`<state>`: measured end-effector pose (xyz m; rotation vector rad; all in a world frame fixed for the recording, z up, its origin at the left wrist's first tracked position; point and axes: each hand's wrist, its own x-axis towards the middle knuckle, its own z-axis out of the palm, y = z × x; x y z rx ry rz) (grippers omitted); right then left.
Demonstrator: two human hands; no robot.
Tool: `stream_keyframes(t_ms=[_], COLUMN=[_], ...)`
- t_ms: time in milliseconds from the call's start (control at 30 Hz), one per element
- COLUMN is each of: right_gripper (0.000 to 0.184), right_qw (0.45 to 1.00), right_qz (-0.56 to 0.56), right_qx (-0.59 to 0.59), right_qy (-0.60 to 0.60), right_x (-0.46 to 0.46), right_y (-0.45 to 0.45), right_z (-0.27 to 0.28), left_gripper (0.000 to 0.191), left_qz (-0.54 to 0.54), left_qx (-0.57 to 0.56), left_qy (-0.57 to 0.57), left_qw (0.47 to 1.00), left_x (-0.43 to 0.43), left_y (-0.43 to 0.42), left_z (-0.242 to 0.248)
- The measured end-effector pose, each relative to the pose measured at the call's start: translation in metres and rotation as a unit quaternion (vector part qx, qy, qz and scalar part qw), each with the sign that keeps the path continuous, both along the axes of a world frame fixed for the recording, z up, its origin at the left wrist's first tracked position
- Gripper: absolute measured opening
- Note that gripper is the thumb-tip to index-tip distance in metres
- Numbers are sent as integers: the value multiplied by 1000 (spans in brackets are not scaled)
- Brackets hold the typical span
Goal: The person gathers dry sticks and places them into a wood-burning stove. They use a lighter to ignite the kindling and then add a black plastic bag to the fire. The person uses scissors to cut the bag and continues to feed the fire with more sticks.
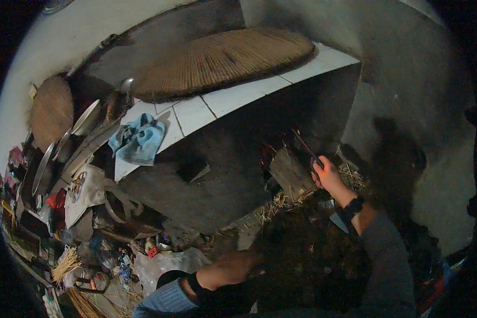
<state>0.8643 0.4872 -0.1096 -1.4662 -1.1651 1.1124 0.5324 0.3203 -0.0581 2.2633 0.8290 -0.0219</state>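
My right hand (326, 175) is closed around a thin dark rod (305, 145), perhaps fire tongs, which points up and left towards the dark space under the tiled counter. Below and left of it a block-like brown piece (287, 169) leans among loose straw (278, 204). My left hand (232, 270) is low in the middle, over a dark area; its fingers are in shadow, so whether they hold anything cannot be seen. A clear plastic bag (171, 264) lies to its left.
A large round ribbed lid (226, 63) rests on the white tiled counter (254, 93), with a blue cloth (140, 140) at its near corner. Pans and a brown round board (52, 113) stand at left. Bags, a straw brush (66, 265) and clutter cover the lower left. A wall (397, 99) rises at right.
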Motion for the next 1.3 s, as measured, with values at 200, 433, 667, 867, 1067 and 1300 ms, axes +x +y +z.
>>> stream_keyframes(t_ms=[200,433,667,867,1067,1300], right_gripper=[47,25,36,34,34,18], right_qw=[994,991,971,968,985,998], right_qz=[14,26,41,103,93,-29], right_qx=[-17,-4,17,142,57,14], right_qy=[-103,-133,-234,-179,-130,52], right_x=[44,74,20,-48,-46,16], right_y=[-38,-96,-89,-40,-14,-54], right_z=[-38,-35,-14,-10,-4,-8], left_gripper=[48,44,44,50,50,44], left_qz=[1,-36,-58,-64,-67,-52], left_qx=[-19,27,-7,-11,6,-26], left_qy=[6,-21,13,28,17,17], left_qw=[1000,999,998,997,998,998], left_x=[-11,-11,-1,1,-1,-7], left_y=[-2,-11,-8,-5,-3,-3], left_z=[0,-10,-2,4,-2,-5])
